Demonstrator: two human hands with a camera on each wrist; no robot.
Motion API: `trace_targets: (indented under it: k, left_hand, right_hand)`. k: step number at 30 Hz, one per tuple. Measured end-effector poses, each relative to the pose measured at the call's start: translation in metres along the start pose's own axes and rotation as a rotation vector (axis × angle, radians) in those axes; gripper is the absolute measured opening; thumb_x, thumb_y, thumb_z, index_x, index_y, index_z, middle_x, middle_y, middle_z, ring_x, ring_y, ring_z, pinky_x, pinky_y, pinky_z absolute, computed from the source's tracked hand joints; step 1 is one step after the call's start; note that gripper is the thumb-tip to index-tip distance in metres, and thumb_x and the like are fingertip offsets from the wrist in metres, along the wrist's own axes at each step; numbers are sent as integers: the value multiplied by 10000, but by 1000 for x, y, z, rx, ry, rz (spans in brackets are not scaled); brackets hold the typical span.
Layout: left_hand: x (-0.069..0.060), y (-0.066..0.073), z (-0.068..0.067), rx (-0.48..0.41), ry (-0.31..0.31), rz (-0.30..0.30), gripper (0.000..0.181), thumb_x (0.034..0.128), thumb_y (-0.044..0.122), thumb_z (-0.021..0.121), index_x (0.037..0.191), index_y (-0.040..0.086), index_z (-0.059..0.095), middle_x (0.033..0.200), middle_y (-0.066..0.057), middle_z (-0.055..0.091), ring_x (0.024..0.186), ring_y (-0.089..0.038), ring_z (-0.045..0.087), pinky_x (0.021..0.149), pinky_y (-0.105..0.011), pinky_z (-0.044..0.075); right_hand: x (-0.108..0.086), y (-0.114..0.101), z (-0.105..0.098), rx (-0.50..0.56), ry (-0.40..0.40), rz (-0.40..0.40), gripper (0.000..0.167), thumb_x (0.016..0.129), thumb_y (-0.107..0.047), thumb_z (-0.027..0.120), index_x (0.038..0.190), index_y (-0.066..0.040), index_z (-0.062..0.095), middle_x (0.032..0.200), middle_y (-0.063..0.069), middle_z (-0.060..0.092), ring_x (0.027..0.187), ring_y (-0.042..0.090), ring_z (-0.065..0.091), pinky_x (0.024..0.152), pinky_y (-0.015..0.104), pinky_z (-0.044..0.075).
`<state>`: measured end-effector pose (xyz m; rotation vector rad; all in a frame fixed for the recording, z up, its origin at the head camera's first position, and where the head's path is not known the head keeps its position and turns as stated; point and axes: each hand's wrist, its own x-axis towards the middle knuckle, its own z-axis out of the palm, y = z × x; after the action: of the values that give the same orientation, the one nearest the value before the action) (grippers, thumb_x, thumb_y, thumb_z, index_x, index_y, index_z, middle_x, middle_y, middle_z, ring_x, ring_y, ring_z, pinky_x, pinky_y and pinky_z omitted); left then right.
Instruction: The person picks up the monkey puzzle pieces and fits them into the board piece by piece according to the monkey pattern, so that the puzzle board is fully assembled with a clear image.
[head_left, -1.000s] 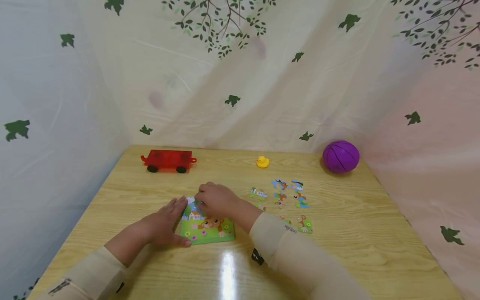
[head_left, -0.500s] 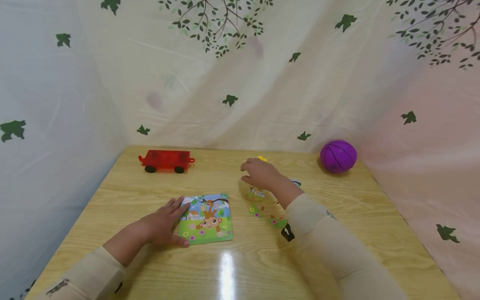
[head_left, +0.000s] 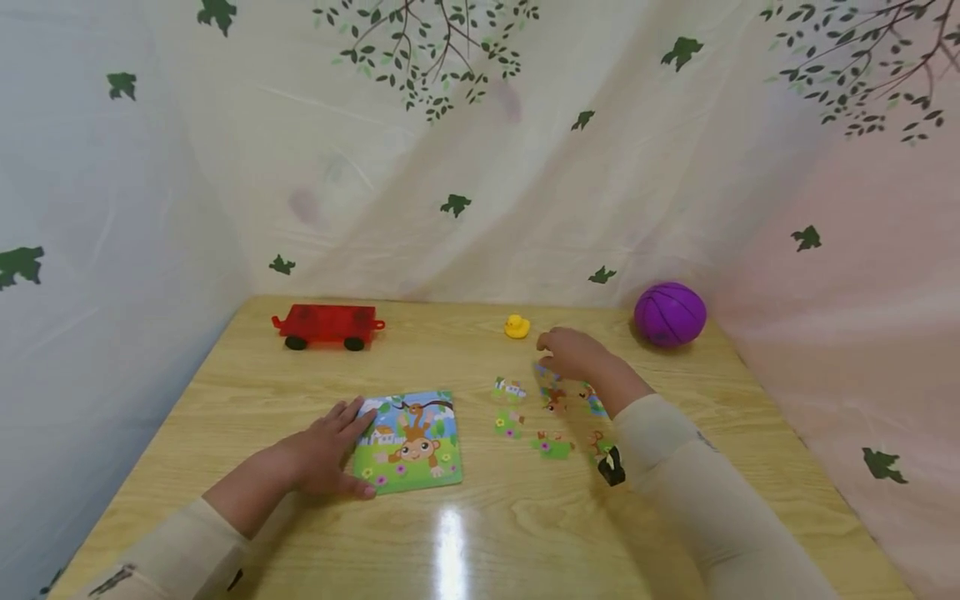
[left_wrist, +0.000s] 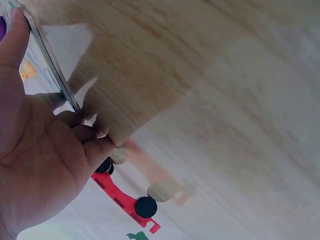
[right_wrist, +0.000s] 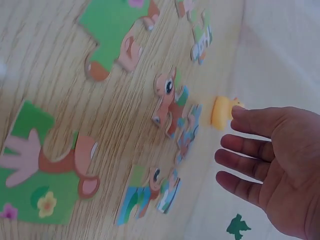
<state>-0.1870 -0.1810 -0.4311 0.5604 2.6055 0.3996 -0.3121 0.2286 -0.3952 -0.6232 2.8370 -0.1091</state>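
Spread with thumb and fingers apart, the left hand rests on the left margin of the picture board; it is curled round nothing and probably bears down to keep the board from sliding. With 12 o'clock pointing straight ahead, the board lies flat at this hand's 3 o'clock, touching it, while the red wagon stands at its 12, near the back of the table.

Rightward come the loose pieces, laid flat with gaps, presumably so each can be seen and lifted singly. From the right hand, the house piece lies at 8 o'clock, the yellow duck at 10, and the pink-flower piece between 6 and 7; the board is well apart at 8.

That right hand hangs over the far side of the group, thumb parted from the fingers, nothing visible between them. Nearest is a blue piece, just below the fingertips at 8; contact seems unlikely. At its 2 o'clock sits the purple ball.
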Motion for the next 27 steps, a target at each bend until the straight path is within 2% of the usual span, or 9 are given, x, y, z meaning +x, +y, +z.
trace_targets:
  k: [5,10,14,18,23,27]
  left_hand:
    - [-3,0,0,2,10,11,1163,706,682,743,1575,127,205,1651,-166,58,1487,-470,59,1092,-702,238]
    - [-2,0,0,-2,5,11,1160,707,668,753,1574,122,208,1649,-172,58,1484,-478,57,1089,-710,232]
    - [-3,1,-1,-7,-3,6,1160,709,663,754,1575,121,203,1650,-174,51,1485,-477,47,1098,-706,219]
    - [-5,1,-1,-8,3,13,1154,717,661,750,1576,122,200,1650,-172,48,1487,-474,46,1100,-704,217]
    - [-3,2,0,5,-1,3,1155,714,680,737,1577,132,200,1653,-159,47,1489,-469,52,1097,-703,228]
    - [-3,3,-2,14,-5,-11,1155,711,678,741,1576,133,203,1653,-159,51,1485,-475,59,1082,-716,237]
  right_hand:
    - [-4,7,0,58,6,29,385,1001,-188,571,1345,-16,553,1336,181,553,1192,345,561,1020,490,458]
    - [-1,9,2,18,-19,41,416,985,-202,594,1345,0,549,1360,206,533,1230,370,538,1040,503,442]
    - [5,7,8,-38,-60,28,349,964,-228,629,1240,-16,615,1212,161,596,1070,302,590,940,445,496]
    - [8,4,18,-62,-67,46,212,955,-236,639,1084,-70,658,1022,75,575,861,217,531,780,376,484]
    - [10,7,26,-19,-53,63,256,953,-263,653,1108,-58,655,1014,62,567,846,200,527,761,362,483]
    - [12,10,26,16,-45,50,238,945,-262,647,1061,-55,637,981,63,555,819,201,505,724,348,447]
